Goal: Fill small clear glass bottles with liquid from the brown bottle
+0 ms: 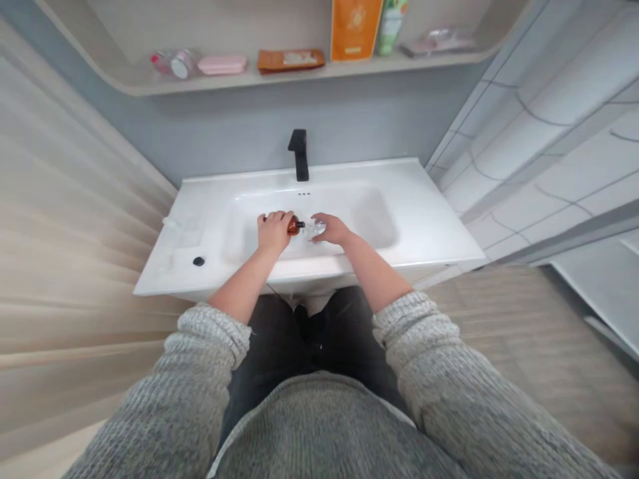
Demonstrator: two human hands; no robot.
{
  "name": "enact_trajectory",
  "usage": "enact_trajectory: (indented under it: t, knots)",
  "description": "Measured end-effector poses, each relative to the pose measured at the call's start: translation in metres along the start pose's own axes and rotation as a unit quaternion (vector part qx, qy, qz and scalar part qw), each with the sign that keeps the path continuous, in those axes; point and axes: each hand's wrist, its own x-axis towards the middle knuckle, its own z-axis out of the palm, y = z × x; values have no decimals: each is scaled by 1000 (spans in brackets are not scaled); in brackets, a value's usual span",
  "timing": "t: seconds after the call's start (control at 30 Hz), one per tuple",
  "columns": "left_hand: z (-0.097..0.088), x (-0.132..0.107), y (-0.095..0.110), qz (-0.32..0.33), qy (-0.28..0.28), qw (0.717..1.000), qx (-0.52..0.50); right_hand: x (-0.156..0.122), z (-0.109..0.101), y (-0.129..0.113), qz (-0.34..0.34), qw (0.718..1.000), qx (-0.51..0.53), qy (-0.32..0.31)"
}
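Over the white sink basin [369, 216], my left hand [273, 231] is wrapped round a brown bottle [293, 225] with a dark neck. The bottle lies tilted on its side, its neck pointing right. Facing it, my right hand [332, 229] grips a small clear container [315, 230], which looks like glass or plastic. The bottle's neck is close to the clear container's opening; I cannot tell if they touch. On the counter to the left sits a round black cap [198, 261].
A black faucet [300, 156] rises behind the basin. Above runs a shelf [224, 81] with an orange pouch [355, 30], a green tube [391, 28], a brown packet [290, 60] and a pink case [222, 64]. A pale curtain [64, 233] hangs at left; white pipes [539, 126] stand at right.
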Motion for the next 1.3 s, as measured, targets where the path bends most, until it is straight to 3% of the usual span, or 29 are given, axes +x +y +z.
enact_trajectory:
  t: [1.3]
  knots:
    - [-8, -1, 4, -1, -10, 1000, -8, 0, 0, -3, -10, 1000, -17, 2]
